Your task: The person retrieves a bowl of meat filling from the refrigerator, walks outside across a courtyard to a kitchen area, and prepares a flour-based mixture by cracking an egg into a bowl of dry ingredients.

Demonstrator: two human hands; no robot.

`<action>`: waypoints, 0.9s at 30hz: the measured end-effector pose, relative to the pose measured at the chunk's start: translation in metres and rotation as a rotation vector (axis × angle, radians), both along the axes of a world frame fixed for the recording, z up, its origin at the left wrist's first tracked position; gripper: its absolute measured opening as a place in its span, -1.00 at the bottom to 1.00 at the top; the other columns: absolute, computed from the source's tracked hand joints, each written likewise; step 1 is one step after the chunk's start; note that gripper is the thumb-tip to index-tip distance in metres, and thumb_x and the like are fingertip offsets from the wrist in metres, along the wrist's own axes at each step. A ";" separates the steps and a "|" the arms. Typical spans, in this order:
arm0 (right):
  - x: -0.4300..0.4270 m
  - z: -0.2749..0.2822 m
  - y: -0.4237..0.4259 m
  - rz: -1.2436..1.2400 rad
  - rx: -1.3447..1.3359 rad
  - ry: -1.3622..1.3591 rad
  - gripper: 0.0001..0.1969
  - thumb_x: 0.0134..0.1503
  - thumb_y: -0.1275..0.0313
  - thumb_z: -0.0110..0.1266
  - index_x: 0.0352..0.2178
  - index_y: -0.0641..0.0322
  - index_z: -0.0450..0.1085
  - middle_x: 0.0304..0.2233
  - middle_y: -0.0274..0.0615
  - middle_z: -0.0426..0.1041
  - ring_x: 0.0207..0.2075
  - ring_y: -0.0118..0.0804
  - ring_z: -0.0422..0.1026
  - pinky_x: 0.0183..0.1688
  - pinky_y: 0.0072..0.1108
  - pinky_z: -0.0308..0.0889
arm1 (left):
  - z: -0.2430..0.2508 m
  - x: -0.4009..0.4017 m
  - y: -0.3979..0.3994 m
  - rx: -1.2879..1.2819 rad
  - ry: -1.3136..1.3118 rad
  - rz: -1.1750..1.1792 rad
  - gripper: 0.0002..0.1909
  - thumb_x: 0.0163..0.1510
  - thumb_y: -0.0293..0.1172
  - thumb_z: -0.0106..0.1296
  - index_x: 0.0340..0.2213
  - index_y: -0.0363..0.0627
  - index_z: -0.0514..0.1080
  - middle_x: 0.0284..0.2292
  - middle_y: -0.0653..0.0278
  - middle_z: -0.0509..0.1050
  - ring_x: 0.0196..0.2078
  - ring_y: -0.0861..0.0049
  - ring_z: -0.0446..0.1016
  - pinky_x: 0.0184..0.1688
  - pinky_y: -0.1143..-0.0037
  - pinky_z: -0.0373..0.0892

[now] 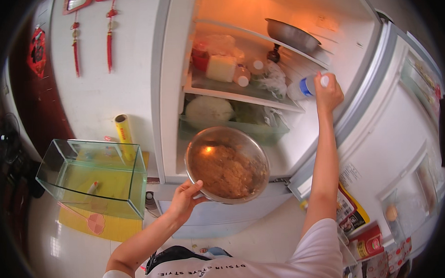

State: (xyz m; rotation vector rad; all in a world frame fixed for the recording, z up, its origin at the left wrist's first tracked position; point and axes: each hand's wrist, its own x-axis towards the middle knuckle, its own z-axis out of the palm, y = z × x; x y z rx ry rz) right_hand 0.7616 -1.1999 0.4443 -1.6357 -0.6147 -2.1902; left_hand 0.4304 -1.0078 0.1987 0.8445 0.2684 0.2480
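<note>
My left hand (188,199) grips the near left rim of a round stainless steel bowl (262,152). Inside the bowl is a brown, minced-looking mixture (227,170). At the right side of the open refrigerator, my right hand (328,93) is closed around the upper part of a clear plastic bottle (297,89) with a blue label and white cap. That bottle is at the right end of the middle shelf (243,98); whether its base touches the shelf I cannot tell. A knotted clear plastic bag (275,80) lies just left of it.
Above, a metal pan (292,35) sits on the upper shelf. Several bottles and a white block-shaped package (221,68) fill the middle shelf's left. A large pale round item (209,112) is in the drawer below. The refrigerator door (387,133) stands open rightward. A glass tank (99,180) is at left.
</note>
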 end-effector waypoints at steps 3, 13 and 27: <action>0.016 -0.025 0.008 -0.001 -0.026 0.014 -0.79 -0.20 0.20 0.12 -0.60 0.01 0.29 -0.69 -0.34 0.33 -0.66 -0.26 0.34 -0.65 -0.48 0.22 | 0.004 -0.003 -0.001 -0.007 0.007 0.013 -0.84 0.00 -0.31 -0.09 -0.47 -0.15 0.30 -0.37 0.27 0.40 -0.27 0.52 0.36 -0.20 0.41 0.28; 0.015 -0.067 0.001 -0.001 -0.319 0.812 -0.59 -0.05 0.17 -0.05 -0.16 0.05 0.22 -0.43 -0.07 0.36 -0.38 -0.10 0.35 -0.35 -0.42 0.28 | 0.002 0.002 -0.004 0.026 -0.008 -0.027 -0.83 0.01 -0.30 -0.11 -0.42 -0.14 0.31 -0.36 0.30 0.39 -0.26 0.55 0.35 -0.20 0.44 0.27; -0.218 -0.273 -0.014 1.610 0.318 1.238 -0.36 0.06 0.11 -0.25 0.06 0.29 -0.14 0.08 -0.18 -0.05 0.11 -0.30 -0.11 0.11 -0.48 -0.26 | 0.006 -0.020 0.001 0.068 0.016 -0.088 -0.69 -0.04 -0.35 -0.13 -0.26 -0.28 0.24 -0.20 0.18 0.30 -0.24 0.42 0.36 -0.10 0.40 0.26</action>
